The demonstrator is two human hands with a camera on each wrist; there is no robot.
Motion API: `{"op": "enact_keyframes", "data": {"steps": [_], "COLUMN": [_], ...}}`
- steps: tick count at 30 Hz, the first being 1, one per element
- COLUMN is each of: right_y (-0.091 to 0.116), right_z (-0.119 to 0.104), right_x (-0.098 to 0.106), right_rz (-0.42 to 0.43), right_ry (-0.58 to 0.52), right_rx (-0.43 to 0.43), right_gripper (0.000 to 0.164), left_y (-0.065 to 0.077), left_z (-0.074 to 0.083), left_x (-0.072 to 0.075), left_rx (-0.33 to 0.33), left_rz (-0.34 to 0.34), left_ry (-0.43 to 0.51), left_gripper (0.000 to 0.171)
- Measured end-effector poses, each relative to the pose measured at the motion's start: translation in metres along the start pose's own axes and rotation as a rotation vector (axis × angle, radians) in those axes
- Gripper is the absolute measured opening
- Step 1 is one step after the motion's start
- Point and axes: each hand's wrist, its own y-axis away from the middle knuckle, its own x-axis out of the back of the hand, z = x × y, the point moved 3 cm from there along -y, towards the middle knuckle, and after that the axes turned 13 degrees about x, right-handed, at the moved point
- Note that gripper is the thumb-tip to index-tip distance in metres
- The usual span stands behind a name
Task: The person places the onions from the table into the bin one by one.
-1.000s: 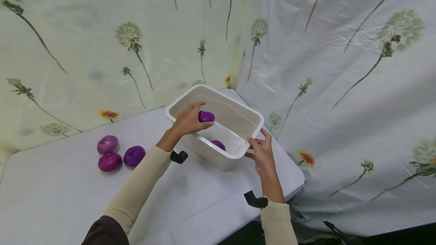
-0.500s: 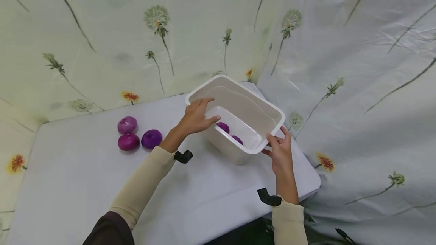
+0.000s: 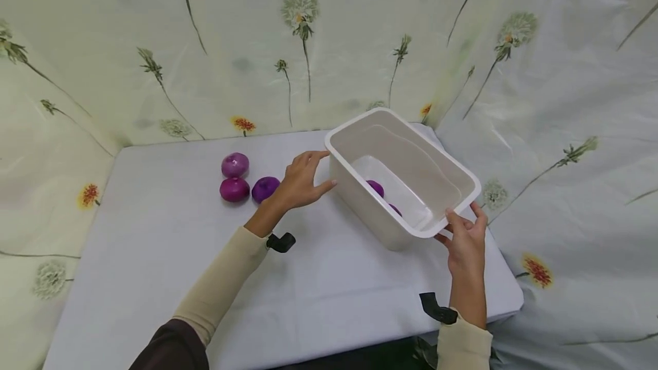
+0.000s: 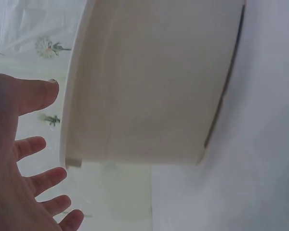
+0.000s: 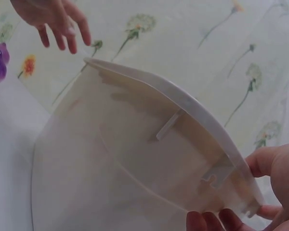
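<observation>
A white plastic bin (image 3: 362,204) stands on the table, its open top facing up. My right hand (image 3: 466,247) grips the bin's near right corner, thumb on the rim and fingers under its lip in the right wrist view. My left hand (image 3: 299,186) is outside the bin's left side, fingers spread and holding nothing. Two purple onions (image 3: 376,188) lie inside, one mostly hidden by the front wall. Left of my left hand sit three more: a pale one (image 3: 235,164), a reddish one (image 3: 234,189) and a dark one (image 3: 265,188) partly overlapped by the hand.
A white cloth (image 3: 169,244) covers the table. Behind and to the right hang curtains (image 3: 216,61) printed with dandelions, meeting in a corner near the bin. The table's front edge lies below the bin, close to my right sleeve (image 3: 465,344).
My left hand lets go of an onion inside the bin, then draws out over the rim to the left. My right hand keeps its grip on the corner. The head view turns left.
</observation>
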Motion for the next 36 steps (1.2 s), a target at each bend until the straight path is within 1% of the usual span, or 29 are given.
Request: {"op": "enact_keyframes", "data": {"steps": [6,12,16,22,28,32,36], "right_y": [-0.001,0.0,0.001,0.0,0.001,0.001,0.002], "right_z": [0.001,0.002,0.001,0.001,0.002,0.002,0.001], "right_x": [0.003,0.006,0.007,0.004,0.001,-0.001,-0.002], "right_rz": [0.008,0.018,0.021,0.012,-0.001,0.002,0.008], "right_ry": [0.0,-0.003,-0.01,-0.013,0.005,0.018,0.015], "right_rx": [-0.014,-0.019,-0.003,0.024,0.026,0.02,0.017], "right_gripper": [0.07,0.07,0.071,0.07,0.072,0.073,0.073], "left_y": [0.007,0.015,0.021,0.027,0.033,0.037,0.041], "left_z": [-0.024,-0.053,-0.072,-0.102,-0.129,-0.14,-0.146], "left_x": [0.004,0.007,0.01,0.013,0.012,0.012,0.012], "left_rx": [0.036,0.126,0.173,0.217,0.236,0.234,0.235], "left_rz": [0.03,0.033,0.037,0.073,0.123,0.151,0.171], "left_ry": [-0.069,-0.157,-0.177,-0.15,-0.093,-0.065,-0.058], "left_gripper": [0.072,0.073,0.075,0.077,0.082,0.084,0.084]}}
